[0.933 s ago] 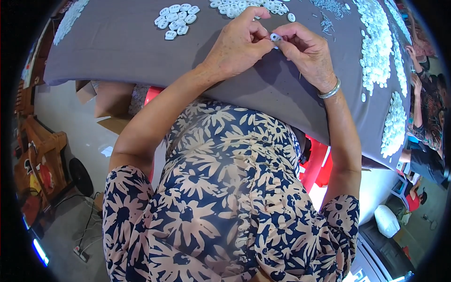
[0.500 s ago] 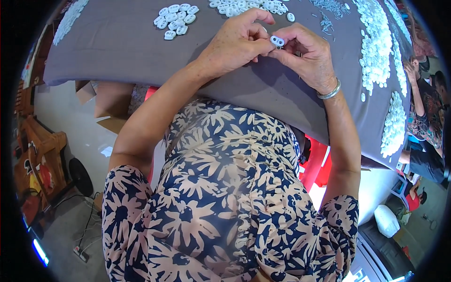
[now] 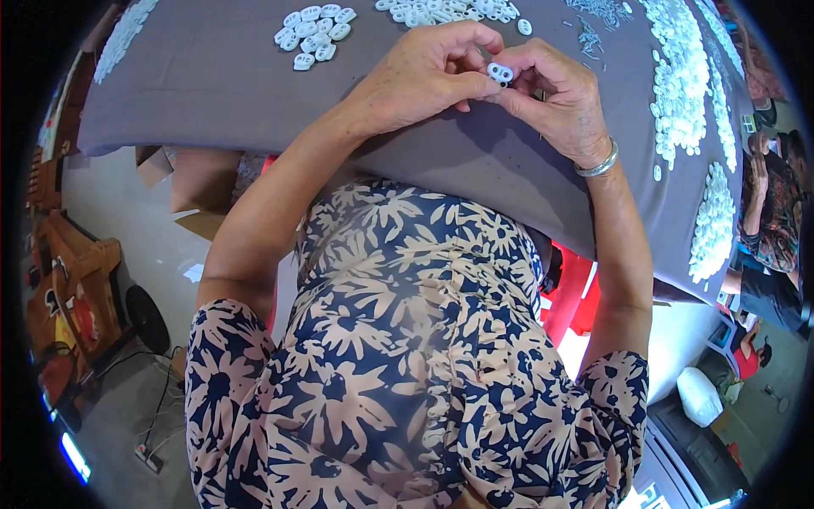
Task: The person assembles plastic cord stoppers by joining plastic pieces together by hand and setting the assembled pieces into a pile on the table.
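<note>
Between the fingertips of both hands, just above the near part of the table, is a small white oval two-hole cord lock (image 3: 500,73). Its two dark holes face up. My right hand (image 3: 555,95) pinches it between thumb and forefinger; a metal bangle circles that wrist. From the other side, my left hand (image 3: 428,78) presses its thumb tip against the piece, its forefinger arched above. The remaining left fingers curl in and are partly hidden. Whether a smaller part sits under the cord lock I cannot make out.
A grey cloth covers the table (image 3: 212,93). On it lie a small group of cord locks (image 3: 314,36), a larger heap (image 3: 449,10), thin grey pieces like springs (image 3: 589,38), and bright white piles (image 3: 678,81) along the right. Cardboard boxes (image 3: 203,180) stand below left. Another person (image 3: 772,195) sits at far right.
Both hands have shifted very slightly, with the left forefinger lower and nearer the right hand. The cord lock stays pinched in about the same place. The person at far right has moved their arm.
</note>
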### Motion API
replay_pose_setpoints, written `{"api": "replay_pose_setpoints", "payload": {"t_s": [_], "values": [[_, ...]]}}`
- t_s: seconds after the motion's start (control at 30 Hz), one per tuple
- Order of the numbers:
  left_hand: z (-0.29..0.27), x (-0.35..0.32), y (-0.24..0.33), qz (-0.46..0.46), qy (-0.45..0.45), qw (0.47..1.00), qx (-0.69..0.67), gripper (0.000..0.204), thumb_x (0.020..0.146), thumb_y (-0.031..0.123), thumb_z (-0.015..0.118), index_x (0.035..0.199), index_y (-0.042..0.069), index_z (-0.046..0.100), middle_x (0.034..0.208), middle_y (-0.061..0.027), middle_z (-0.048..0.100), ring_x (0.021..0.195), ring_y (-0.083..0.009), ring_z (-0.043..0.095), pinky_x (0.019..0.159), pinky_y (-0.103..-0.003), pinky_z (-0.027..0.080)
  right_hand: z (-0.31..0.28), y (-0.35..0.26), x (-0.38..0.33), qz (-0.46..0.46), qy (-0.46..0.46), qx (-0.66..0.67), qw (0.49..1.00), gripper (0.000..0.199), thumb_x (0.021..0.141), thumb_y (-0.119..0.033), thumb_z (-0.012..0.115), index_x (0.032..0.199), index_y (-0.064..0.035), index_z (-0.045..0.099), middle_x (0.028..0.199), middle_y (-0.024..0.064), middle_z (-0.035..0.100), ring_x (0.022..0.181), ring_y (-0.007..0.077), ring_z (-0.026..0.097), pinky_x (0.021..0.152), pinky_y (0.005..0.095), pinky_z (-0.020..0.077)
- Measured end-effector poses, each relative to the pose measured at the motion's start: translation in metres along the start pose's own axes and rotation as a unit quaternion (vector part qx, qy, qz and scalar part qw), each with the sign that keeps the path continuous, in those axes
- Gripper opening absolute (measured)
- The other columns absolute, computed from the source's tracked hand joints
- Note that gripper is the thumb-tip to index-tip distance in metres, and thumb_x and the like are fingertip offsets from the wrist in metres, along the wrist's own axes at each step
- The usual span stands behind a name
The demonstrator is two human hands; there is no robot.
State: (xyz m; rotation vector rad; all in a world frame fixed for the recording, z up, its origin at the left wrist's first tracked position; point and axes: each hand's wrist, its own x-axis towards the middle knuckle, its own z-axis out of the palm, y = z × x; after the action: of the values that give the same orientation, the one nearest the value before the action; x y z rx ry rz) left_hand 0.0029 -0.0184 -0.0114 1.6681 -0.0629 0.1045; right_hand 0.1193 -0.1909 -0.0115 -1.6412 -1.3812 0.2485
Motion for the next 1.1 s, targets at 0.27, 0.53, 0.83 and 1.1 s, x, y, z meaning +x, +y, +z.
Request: {"api": "replay_pose_setpoints", "payload": {"t_s": [0.27, 0.53, 0.83, 1.1], "values": [[0.004, 0.004, -0.009, 0.044, 0.035, 0.997, -0.053, 0.033, 0.085, 0.003, 0.062, 0.116, -0.003, 0.056, 0.082, -0.0049, 0.064, 0.071, -0.0092, 0.06, 0.065, -0.024, 0.053, -0.005, -0.003, 0.0, 0.047, -0.013, 0.062, 0.997, 0.019, 0.087, 0.002, 0.061, 0.106, -0.0008, 0.065, 0.094, -0.0001, 0.06, 0.073, 0.0039, 0.053, 0.063, 0.0177, 0.0446], [0.004, 0.003, 0.002, 0.013, 0.028, 0.999, -0.033, 0.034, 0.085, 0.0, 0.061, 0.117, -0.003, 0.052, 0.078, -0.0024, 0.06, 0.068, -0.0078, 0.057, 0.062, -0.023, 0.048, -0.004, -0.004, 0.002, 0.056, 0.004, 0.075, 0.996, 0.017, 0.09, 0.001, 0.056, 0.105, 0.0002, 0.065, 0.089, 0.0003, 0.059, 0.067, 0.0049, 0.052, 0.059, 0.0184, 0.0437], [0.008, 0.004, 0.0, -0.023, 0.061, 0.996, -0.064, 0.031, 0.083, -0.003, 0.061, 0.113, -0.003, 0.05, 0.074, -0.0021, 0.059, 0.064, -0.0066, 0.055, 0.058, -0.021, 0.047, -0.002, -0.005, 0.002, 0.052, 0.027, 0.049, 0.997, 0.017, 0.091, 0.001, 0.056, 0.104, -0.0006, 0.066, 0.083, -0.0009, 0.058, 0.063, 0.0038, 0.051, 0.056, 0.0177, 0.042], [0.008, 0.005, -0.001, -0.02, 0.068, 0.996, -0.063, 0.031, 0.083, -0.004, 0.061, 0.112, -0.004, 0.049, 0.073, -0.0022, 0.059, 0.063, -0.0066, 0.055, 0.057, -0.021, 0.046, -0.002, -0.006, 0.002, 0.07, 0.023, 0.046, 0.996, 0.016, 0.091, 0.0, 0.056, 0.104, -0.0015, 0.067, 0.082, -0.0014, 0.058, 0.064, 0.0034, 0.052, 0.056, 0.0174, 0.0422]]}}
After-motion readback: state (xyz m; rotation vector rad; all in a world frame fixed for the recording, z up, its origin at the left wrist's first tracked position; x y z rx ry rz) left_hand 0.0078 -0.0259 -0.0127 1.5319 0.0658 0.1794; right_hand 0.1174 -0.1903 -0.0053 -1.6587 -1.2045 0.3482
